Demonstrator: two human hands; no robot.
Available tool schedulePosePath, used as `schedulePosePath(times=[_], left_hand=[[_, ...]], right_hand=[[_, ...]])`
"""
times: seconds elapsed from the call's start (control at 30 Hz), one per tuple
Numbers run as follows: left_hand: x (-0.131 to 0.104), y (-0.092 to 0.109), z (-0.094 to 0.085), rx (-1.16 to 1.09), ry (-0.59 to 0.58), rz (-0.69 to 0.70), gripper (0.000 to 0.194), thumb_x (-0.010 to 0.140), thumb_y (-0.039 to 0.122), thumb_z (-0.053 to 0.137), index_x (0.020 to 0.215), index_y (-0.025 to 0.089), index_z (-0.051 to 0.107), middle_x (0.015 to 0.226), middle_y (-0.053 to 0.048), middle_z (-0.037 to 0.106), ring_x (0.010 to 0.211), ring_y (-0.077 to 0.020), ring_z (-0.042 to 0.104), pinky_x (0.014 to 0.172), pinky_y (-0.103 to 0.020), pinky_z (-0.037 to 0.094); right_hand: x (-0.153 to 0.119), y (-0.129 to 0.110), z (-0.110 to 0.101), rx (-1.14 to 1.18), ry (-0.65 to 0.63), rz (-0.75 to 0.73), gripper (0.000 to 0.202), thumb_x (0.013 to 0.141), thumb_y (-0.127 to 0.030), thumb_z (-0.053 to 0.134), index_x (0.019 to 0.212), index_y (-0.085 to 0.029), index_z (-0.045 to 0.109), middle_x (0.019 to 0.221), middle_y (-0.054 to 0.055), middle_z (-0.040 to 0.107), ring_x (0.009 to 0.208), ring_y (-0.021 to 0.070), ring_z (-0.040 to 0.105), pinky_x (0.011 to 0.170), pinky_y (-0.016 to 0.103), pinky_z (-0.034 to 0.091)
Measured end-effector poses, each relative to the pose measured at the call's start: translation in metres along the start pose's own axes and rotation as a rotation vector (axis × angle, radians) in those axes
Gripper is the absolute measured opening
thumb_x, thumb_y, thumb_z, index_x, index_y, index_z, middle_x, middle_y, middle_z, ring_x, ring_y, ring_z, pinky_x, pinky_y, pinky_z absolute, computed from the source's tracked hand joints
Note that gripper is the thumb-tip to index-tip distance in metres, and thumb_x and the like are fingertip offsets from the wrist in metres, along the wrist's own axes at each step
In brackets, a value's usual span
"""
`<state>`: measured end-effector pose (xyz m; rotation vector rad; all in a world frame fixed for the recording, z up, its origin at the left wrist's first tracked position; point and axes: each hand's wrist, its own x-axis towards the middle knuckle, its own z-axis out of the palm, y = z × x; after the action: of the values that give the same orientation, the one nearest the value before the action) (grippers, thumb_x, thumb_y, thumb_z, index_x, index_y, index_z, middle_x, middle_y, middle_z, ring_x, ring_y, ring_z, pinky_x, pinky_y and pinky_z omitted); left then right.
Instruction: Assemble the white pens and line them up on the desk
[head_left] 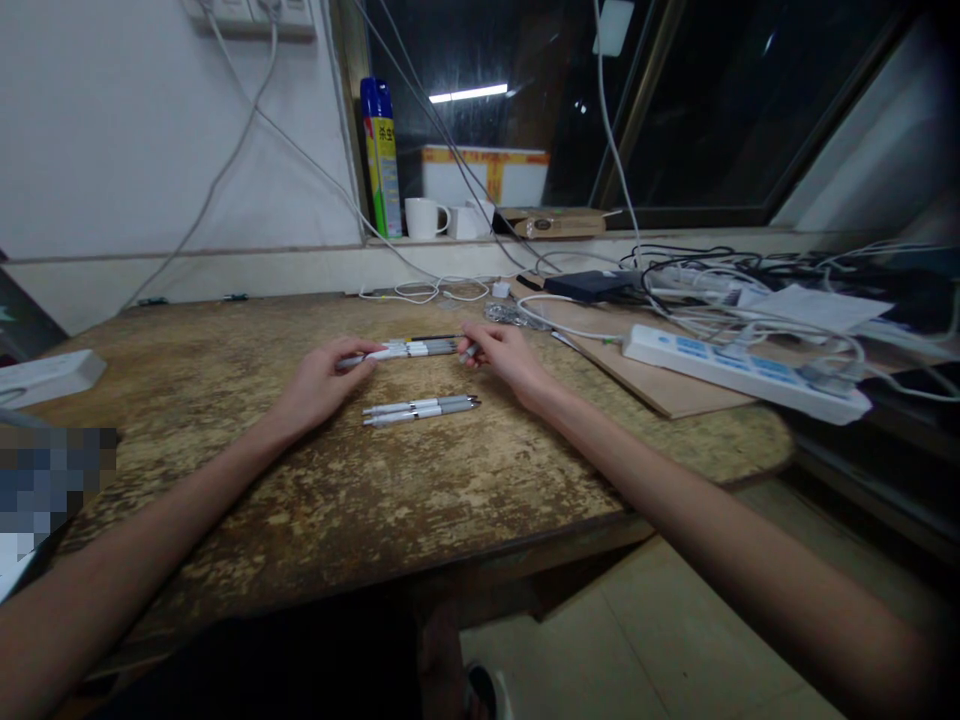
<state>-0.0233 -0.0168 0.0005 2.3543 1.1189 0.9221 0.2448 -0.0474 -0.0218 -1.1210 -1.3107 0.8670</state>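
Note:
Several white-and-grey pens point(429, 348) lie side by side on the worn wooden table point(315, 500), between my two hands. My left hand point(319, 380) has thumb and fingers closed around the left end of a pen in this group. On the other side, my right hand point(501, 355) pinches a small grey piece point(469, 351); its full shape is hidden by the fingers. Nearer to me, two more white-and-grey pens point(421, 410) rest close together, touching neither hand. A thin dark stick-like thing lies behind the first group.
On the right, a white power strip point(742, 370) sits on a brown board point(652, 395) amid tangled cables point(705, 270). A clear plastic bag point(514, 315) lies behind my right hand. The window ledge holds a spray can point(382, 160) and a white mug point(425, 217).

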Motion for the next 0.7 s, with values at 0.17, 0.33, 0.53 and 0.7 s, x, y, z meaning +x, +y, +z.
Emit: schedulePosePath(times=[0.17, 0.33, 0.53, 0.7], left_hand=[[-0.0007, 0.0008, 0.0, -0.042, -0.025, -0.016, 0.044, 0.092, 0.052, 0.059, 0.12, 0.021, 0.074, 0.126, -0.009, 0.073, 0.114, -0.0293, 0.066, 0.107, -0.044, 0.046], [-0.0007, 0.0001, 0.0003, -0.047, -0.009, -0.02, 0.039, 0.093, 0.05, 0.059, 0.115, 0.021, 0.073, 0.121, -0.009, 0.074, 0.108, -0.0283, 0.067, 0.104, -0.045, 0.048], [0.0004, -0.0036, 0.0013, -0.048, -0.011, -0.01, 0.037, 0.095, 0.048, 0.056, 0.115, 0.021, 0.072, 0.12, -0.009, 0.074, 0.108, -0.027, 0.067, 0.1, -0.041, 0.049], [0.0007, -0.0051, 0.0014, -0.051, -0.01, -0.008, 0.038, 0.095, 0.049, 0.055, 0.114, 0.02, 0.073, 0.118, -0.008, 0.074, 0.108, -0.0266, 0.067, 0.102, -0.04, 0.048]], right_hand=[[0.0012, 0.0026, -0.002, -0.018, 0.032, -0.004, 0.043, 0.094, -0.048, 0.059, 0.068, -0.016, 0.069, 0.062, 0.003, 0.064, 0.058, 0.012, 0.054, 0.06, 0.025, 0.042], [0.0018, 0.004, -0.004, -0.059, 0.052, -0.004, 0.045, 0.094, -0.05, 0.059, 0.066, -0.016, 0.07, 0.063, 0.004, 0.066, 0.058, 0.0132, 0.055, 0.059, 0.026, 0.041], [0.0032, 0.0055, -0.0049, -0.077, 0.046, -0.008, 0.043, 0.094, -0.047, 0.058, 0.067, -0.016, 0.07, 0.064, 0.005, 0.067, 0.059, 0.0137, 0.054, 0.059, 0.027, 0.041], [0.0038, 0.006, -0.0053, -0.081, 0.042, -0.015, 0.041, 0.095, -0.043, 0.056, 0.067, -0.016, 0.07, 0.063, 0.005, 0.065, 0.058, 0.0133, 0.055, 0.058, 0.026, 0.041]])
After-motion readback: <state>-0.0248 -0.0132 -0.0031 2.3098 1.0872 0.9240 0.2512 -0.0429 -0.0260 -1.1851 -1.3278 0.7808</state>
